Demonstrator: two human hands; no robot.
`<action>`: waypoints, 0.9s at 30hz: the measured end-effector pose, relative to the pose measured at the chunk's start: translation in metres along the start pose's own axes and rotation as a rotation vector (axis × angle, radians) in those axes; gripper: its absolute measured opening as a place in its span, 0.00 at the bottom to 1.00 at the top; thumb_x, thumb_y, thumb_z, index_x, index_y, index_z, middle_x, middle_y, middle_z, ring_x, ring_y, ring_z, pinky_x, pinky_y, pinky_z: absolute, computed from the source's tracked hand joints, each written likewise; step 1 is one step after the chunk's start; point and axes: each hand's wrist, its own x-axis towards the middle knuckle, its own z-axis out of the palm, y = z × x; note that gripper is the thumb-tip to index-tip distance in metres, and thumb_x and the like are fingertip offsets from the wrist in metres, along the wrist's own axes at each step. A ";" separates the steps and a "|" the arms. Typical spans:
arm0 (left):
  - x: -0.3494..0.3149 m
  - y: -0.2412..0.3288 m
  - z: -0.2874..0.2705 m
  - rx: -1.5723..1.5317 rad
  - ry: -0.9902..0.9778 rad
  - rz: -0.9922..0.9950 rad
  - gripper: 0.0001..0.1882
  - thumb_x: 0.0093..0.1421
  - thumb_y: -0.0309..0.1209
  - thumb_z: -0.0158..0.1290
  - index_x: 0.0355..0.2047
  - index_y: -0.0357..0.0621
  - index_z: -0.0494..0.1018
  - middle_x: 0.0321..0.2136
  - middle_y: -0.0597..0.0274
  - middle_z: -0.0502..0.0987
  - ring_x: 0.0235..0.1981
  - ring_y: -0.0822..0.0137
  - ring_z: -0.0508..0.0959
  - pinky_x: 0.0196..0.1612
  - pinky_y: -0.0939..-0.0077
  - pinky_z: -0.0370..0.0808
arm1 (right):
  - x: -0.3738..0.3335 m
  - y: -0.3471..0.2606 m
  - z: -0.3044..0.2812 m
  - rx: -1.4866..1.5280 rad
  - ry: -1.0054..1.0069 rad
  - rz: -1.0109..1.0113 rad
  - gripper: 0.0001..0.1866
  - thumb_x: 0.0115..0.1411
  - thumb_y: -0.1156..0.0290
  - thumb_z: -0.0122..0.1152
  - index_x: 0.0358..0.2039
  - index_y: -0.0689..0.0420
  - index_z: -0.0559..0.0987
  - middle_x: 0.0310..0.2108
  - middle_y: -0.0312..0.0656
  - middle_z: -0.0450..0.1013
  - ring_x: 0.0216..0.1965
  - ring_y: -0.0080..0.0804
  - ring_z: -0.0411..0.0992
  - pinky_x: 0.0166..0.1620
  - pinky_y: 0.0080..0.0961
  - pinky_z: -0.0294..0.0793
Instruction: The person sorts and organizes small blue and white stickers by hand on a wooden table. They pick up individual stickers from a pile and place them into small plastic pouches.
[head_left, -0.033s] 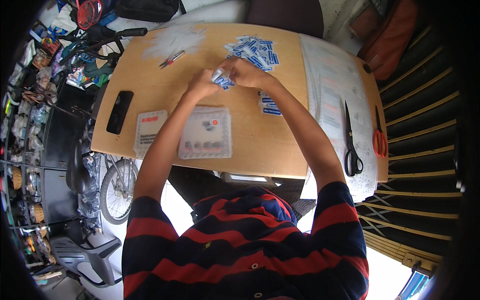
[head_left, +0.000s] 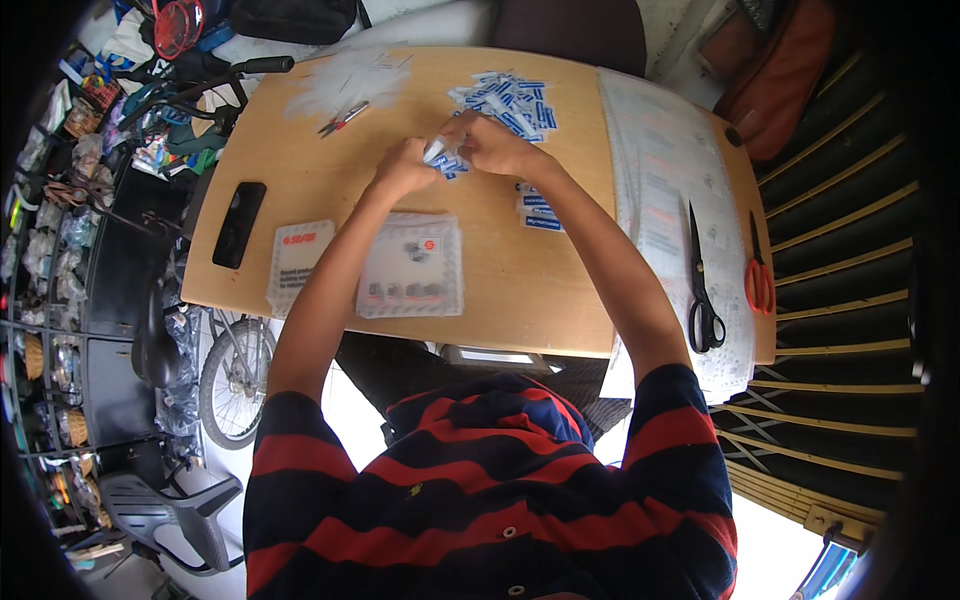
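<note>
Over the table's middle, my left hand point(head_left: 405, 168) and my right hand point(head_left: 492, 148) are close together, fingers pinched. Between them is a small shiny whitish piece point(head_left: 434, 150), perhaps plastic film; its exact kind is too small to tell. Just under my fingers lie a few blue-and-white labels point(head_left: 450, 170), partly covered by my hands. A loose heap of similar blue-and-white labels point(head_left: 510, 105) spreads beyond my right hand. Nearer me, by my right forearm, a short column of labels point(head_left: 542, 222) lies flat.
Clear plastic scraps point(head_left: 345, 82) and red-handled pliers point(head_left: 343, 118) lie at the far left of the wooden table point(head_left: 530, 300). A black phone point(head_left: 239, 224) and printed plastic sheets point(head_left: 411, 270) lie nearer. On the right are layered sheets point(head_left: 660, 180), black scissors point(head_left: 705, 290) and red-handled scissors point(head_left: 760, 280).
</note>
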 end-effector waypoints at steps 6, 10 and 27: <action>0.009 -0.012 0.002 0.005 0.125 0.150 0.20 0.43 0.31 0.67 0.37 0.36 0.78 0.30 0.48 0.82 0.32 0.57 0.83 0.38 0.67 0.77 | -0.013 -0.003 -0.007 -0.084 0.100 -0.060 0.17 0.59 0.75 0.59 0.49 0.58 0.78 0.47 0.47 0.74 0.47 0.39 0.73 0.50 0.31 0.73; 0.011 -0.003 -0.008 -0.031 -0.104 0.016 0.18 0.45 0.28 0.66 0.37 0.34 0.77 0.29 0.50 0.81 0.30 0.61 0.82 0.35 0.68 0.76 | -0.025 -0.010 -0.008 0.057 0.081 0.037 0.15 0.60 0.73 0.59 0.48 0.58 0.79 0.45 0.46 0.75 0.40 0.36 0.74 0.46 0.30 0.74; -0.005 0.006 -0.031 -0.554 0.105 0.208 0.12 0.63 0.27 0.54 0.45 0.35 0.75 0.34 0.62 0.80 0.31 0.74 0.76 0.36 0.78 0.73 | -0.040 -0.021 -0.003 0.714 0.279 0.284 0.10 0.63 0.69 0.60 0.39 0.63 0.80 0.28 0.40 0.75 0.29 0.23 0.72 0.31 0.22 0.73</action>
